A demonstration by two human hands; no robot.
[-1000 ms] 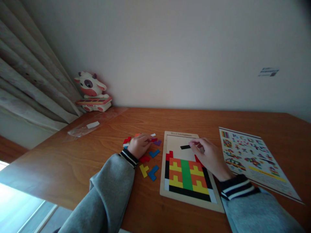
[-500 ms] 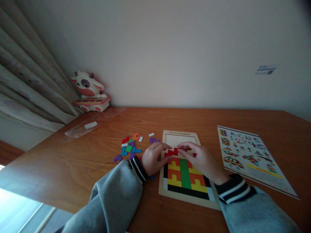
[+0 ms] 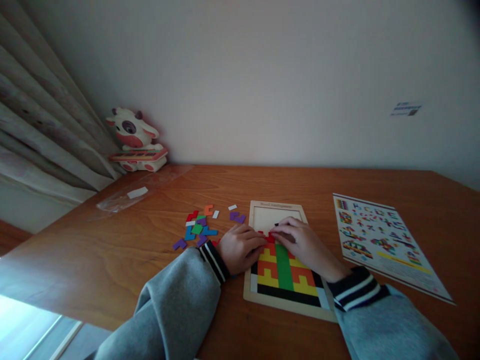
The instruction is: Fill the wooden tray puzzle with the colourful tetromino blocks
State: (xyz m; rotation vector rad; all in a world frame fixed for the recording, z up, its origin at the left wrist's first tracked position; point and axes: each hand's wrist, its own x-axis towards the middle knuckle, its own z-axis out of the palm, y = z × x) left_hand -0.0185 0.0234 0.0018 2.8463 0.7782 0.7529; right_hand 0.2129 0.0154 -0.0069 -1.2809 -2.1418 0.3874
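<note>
A wooden puzzle tray (image 3: 275, 205) lies on the table, its lower part filled with yellow, orange, green and black pieces. My left hand (image 3: 242, 248) rests over the tray's left edge, fingers together and bent, their tips by a red piece. My right hand (image 3: 296, 240) reaches in from the right, thumb and forefinger pinched on the red piece (image 3: 270, 238) just above the green strip (image 3: 284, 267). A bit of black shows beside the right fingers. Part of the red piece is hidden by the fingers.
Loose coloured pieces (image 3: 197, 229) lie left of the tray. A printed pattern sheet (image 3: 386, 240) lies to the right. Farther back on the left are a clear plastic bag (image 3: 123, 201) and a cow toy (image 3: 137, 140) beside the curtain (image 3: 48, 120).
My left hand's fingers have closed up and come down over the tray's left side. My right fingertips have shifted slightly left and down with the red piece.
</note>
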